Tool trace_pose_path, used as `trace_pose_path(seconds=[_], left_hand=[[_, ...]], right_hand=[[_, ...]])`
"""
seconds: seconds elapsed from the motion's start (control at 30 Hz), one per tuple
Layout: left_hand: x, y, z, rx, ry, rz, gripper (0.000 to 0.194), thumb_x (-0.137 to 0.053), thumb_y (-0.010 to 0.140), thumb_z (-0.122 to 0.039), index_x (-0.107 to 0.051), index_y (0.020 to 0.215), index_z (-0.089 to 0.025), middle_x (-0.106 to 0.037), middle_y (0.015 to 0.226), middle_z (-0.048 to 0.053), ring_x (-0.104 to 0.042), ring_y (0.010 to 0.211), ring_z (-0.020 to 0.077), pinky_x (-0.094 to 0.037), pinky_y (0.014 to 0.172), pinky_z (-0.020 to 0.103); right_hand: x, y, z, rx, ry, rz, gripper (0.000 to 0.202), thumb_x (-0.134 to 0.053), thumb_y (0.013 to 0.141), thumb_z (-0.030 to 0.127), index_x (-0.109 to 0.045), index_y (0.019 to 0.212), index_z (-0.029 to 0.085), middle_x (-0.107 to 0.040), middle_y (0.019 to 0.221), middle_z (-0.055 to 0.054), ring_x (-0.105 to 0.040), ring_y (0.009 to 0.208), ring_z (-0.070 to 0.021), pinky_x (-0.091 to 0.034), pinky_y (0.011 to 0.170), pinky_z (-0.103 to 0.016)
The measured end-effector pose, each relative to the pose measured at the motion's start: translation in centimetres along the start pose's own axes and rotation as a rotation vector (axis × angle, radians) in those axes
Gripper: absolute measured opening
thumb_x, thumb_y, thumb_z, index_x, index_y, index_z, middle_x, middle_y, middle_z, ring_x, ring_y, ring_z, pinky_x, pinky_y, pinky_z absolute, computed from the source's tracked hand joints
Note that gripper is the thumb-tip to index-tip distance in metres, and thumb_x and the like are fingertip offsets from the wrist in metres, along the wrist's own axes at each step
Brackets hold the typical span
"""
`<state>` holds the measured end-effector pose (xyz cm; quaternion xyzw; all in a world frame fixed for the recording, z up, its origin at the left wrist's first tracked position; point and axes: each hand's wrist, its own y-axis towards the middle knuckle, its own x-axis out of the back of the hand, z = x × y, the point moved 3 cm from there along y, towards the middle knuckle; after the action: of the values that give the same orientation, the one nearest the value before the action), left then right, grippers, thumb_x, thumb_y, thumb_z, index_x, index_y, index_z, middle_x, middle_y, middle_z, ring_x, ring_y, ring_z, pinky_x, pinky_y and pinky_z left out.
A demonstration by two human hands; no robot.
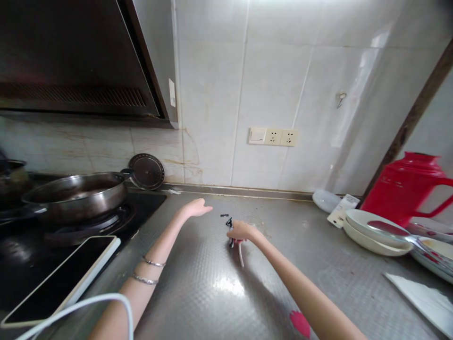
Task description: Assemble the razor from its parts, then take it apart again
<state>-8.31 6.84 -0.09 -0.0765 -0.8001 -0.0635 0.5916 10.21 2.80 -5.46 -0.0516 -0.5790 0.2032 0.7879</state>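
My left hand (196, 208) hovers over the steel countertop (198, 283), with one finger stretched to the right and the others loosely bent; nothing shows in it. To its right lies a small black strip-shaped piece (224, 215). My right hand (241, 231) is closed around a small black object (229, 223) that I cannot identify. The black part sticks out above the fingers, and a thin white cord-like piece (241, 255) hangs below them. Most of what it grips is hidden by the fingers.
At left, a steel pan (76, 196) sits on the black stove (148, 204), and a phone (63, 278) with a white cable (123, 302) lies nearer. Stacked dishes (377, 236), a red thermos jug (406, 189) and white paper (421, 300) are at right.
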Motion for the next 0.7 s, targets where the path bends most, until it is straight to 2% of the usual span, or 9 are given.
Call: trace_pose_path(seconds=[0.1, 0.23, 0.37, 0.47, 0.6, 0.7], left_hand=[[-0.1, -0.1, -0.1, -0.002, 0.021, 0.066, 0.061, -0.043, 0.075, -0.056, -0.058, 0.109, -0.007, -0.058, 0.116, 0.021, -0.058, 0.102, 0.0291, -0.042, 0.071, 0.027], [-0.2, 0.0, 0.0, -0.001, 0.035, 0.077, 0.059, -0.045, 0.074, -0.056, -0.06, 0.106, -0.009, -0.06, 0.114, 0.019, -0.06, 0.099, 0.0281, -0.042, 0.068, 0.026], [-0.4, 0.0, 0.2, -0.002, 0.009, 0.063, 0.051, -0.048, 0.072, -0.056, -0.065, 0.091, -0.012, -0.068, 0.092, 0.014, -0.064, 0.083, 0.0257, -0.041, 0.062, 0.026], [-0.5, 0.0, 0.2, 0.009, 0.009, 0.045, 0.048, -0.048, 0.072, -0.056, -0.066, 0.083, -0.013, -0.069, 0.081, 0.012, -0.064, 0.077, 0.0246, -0.04, 0.061, 0.026], [-0.5, -0.1, -0.1, -0.01, 0.054, 0.022, 0.043, -0.047, 0.075, -0.051, -0.065, 0.083, -0.013, -0.068, 0.086, 0.015, -0.064, 0.08, 0.0251, -0.041, 0.062, 0.027], [-0.6, -0.5, -0.5, 0.0, 0.089, 0.022, 0.036, -0.05, 0.076, -0.044, -0.065, 0.085, -0.013, -0.067, 0.093, 0.018, -0.064, 0.086, 0.0273, -0.043, 0.066, 0.029]], right_hand=[[0.0, 0.3, 0.2, -0.012, 0.013, 0.037, 0.019, -0.05, 0.068, 0.02, -0.053, 0.05, 0.014, -0.06, 0.052, -0.005, -0.057, 0.046, -0.0118, -0.043, 0.044, -0.02], [-0.1, 0.7, 0.4, -0.018, 0.015, 0.055, 0.019, -0.051, 0.067, 0.018, -0.051, 0.048, 0.015, -0.058, 0.049, -0.004, -0.056, 0.046, -0.0117, -0.044, 0.045, -0.021], [-0.4, 0.9, 0.8, -0.022, 0.006, 0.065, 0.018, -0.052, 0.065, 0.018, -0.052, 0.047, 0.014, -0.059, 0.051, -0.005, -0.057, 0.049, -0.0125, -0.043, 0.045, -0.021], [-0.2, 0.9, 0.9, -0.017, 0.004, 0.056, 0.017, -0.052, 0.065, 0.018, -0.054, 0.049, 0.014, -0.061, 0.053, -0.005, -0.057, 0.049, -0.0122, -0.042, 0.045, -0.02], [1.4, 0.0, 0.0, 0.003, 0.014, 0.014, 0.02, -0.051, 0.069, 0.022, -0.058, 0.053, 0.013, -0.061, 0.053, -0.005, -0.054, 0.044, -0.0105, -0.04, 0.042, -0.02], [3.5, -1.5, -2.0, -0.004, 0.044, -0.065, 0.026, -0.048, 0.073, 0.028, -0.058, 0.054, 0.013, -0.061, 0.052, -0.005, -0.05, 0.04, -0.0096, -0.038, 0.04, -0.021]])
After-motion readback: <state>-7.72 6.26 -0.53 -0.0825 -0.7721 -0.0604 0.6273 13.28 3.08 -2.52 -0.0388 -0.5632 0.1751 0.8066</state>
